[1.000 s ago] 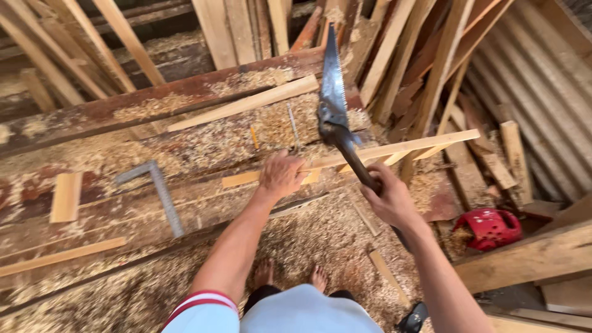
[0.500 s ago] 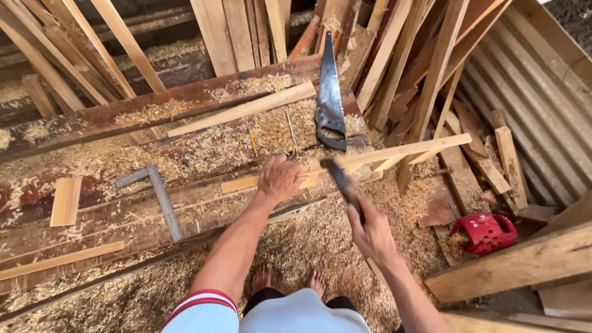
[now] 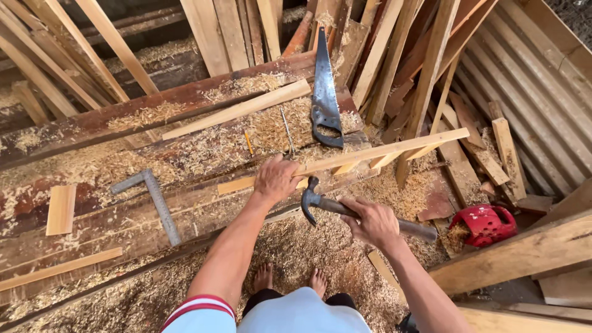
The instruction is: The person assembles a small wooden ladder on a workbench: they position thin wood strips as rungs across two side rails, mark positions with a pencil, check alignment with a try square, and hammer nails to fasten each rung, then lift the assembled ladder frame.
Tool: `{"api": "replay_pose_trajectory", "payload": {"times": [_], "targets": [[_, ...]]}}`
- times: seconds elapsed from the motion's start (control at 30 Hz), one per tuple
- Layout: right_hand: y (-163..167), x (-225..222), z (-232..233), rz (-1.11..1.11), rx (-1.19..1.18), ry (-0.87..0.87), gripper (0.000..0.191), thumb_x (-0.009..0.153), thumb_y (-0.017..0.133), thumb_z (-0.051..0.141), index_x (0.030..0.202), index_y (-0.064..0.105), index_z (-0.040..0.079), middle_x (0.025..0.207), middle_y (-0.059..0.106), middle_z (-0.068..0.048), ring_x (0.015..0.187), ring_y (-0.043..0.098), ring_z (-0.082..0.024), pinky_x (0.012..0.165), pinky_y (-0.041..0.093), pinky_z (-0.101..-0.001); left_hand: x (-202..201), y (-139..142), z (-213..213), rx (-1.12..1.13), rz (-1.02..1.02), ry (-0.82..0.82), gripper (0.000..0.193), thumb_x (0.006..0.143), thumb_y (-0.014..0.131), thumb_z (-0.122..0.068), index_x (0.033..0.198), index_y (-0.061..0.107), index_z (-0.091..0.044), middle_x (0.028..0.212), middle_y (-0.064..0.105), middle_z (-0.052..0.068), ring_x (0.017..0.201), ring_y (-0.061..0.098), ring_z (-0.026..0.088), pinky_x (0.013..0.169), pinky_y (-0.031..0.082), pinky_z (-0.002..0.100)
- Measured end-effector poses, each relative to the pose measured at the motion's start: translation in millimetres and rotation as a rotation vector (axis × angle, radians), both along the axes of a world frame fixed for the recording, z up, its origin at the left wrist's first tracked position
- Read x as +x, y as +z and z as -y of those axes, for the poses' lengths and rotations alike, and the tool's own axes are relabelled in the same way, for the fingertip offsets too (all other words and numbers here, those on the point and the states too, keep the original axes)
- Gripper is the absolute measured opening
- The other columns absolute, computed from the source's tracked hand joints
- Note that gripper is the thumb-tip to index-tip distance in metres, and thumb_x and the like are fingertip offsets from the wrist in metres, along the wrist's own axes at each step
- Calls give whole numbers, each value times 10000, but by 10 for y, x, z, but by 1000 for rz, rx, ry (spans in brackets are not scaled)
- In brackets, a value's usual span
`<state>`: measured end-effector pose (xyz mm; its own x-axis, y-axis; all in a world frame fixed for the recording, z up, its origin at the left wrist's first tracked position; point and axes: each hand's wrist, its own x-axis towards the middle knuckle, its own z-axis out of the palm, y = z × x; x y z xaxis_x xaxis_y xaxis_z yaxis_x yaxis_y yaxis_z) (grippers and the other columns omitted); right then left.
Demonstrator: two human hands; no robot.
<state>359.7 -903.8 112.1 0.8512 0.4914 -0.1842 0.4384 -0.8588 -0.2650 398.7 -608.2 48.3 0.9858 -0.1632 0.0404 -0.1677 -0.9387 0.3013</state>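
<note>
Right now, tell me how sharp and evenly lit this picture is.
Head view: daylight, soft shadows, no glare. The hammer in the right hand and the left hand on the wooden frame are sharp. The planks at the edges bow outward, a wide-lens distortion; the top left corner is dim.

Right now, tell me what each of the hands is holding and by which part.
The right hand grips a claw hammer around the middle of its handle. The left hand presses down on a long wooden strip near its end, resting on top rather than wrapped around it.
</note>
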Motion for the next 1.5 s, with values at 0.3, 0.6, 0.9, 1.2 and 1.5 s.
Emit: {"api": "replay_pose_trajectory", "payload": {"times": [0.3, 0.6, 0.9, 1.2, 1.5], "targets": [[62, 113, 20, -92, -49, 11, 474, 904, 660, 429, 1373, 619, 375, 930, 719, 75, 579, 592, -97, 476, 502, -298, -48, 57, -41, -11, 63, 2, 244, 889, 755, -406, 972, 683, -188, 833, 671, -30, 844, 510, 162, 763, 426, 353], [212, 138, 87, -221, 70, -156, 431, 868, 679, 460, 1287, 694, 360, 809, 741, 85, 527, 570, -67, 467, 482, -255, -14, 38, -29, 7, 16, -1, 246, 911, 736, -423, 924, 654, -192, 820, 643, -43, 835, 505, 154, 755, 439, 351], [882, 28, -317, -172, 611, -234, 262, 1034, 569, 308, 1150, 588, 73, 613, 585, -30, 467, 521, -121, 408, 465, -339, -14, 70, -36, -41, 10, -1, 263, 892, 749, -426, 836, 615, -206, 769, 627, -54, 807, 496, 151, 749, 429, 346], [857, -193, -628, -238, 601, -256, 332, 968, 509, 147, 1297, 504, 108, 712, 682, -60, 511, 653, -189, 424, 538, -366, 26, 55, -58, -58, 76, -10, 267, 922, 712, -393, 797, 577, -200, 711, 578, -39, 757, 490, 157, 688, 428, 354], [867, -372, -522, 197, 967, -256, 518, 1019, 475, 182, 1521, 505, 57, 759, 597, -173, 527, 580, -303, 502, 469, -456, 8, 35, -61, -100, 70, -32, 278, 970, 650, -325, 769, 497, -211, 660, 462, -44, 697, 455, 175, 645, 446, 376]]}}
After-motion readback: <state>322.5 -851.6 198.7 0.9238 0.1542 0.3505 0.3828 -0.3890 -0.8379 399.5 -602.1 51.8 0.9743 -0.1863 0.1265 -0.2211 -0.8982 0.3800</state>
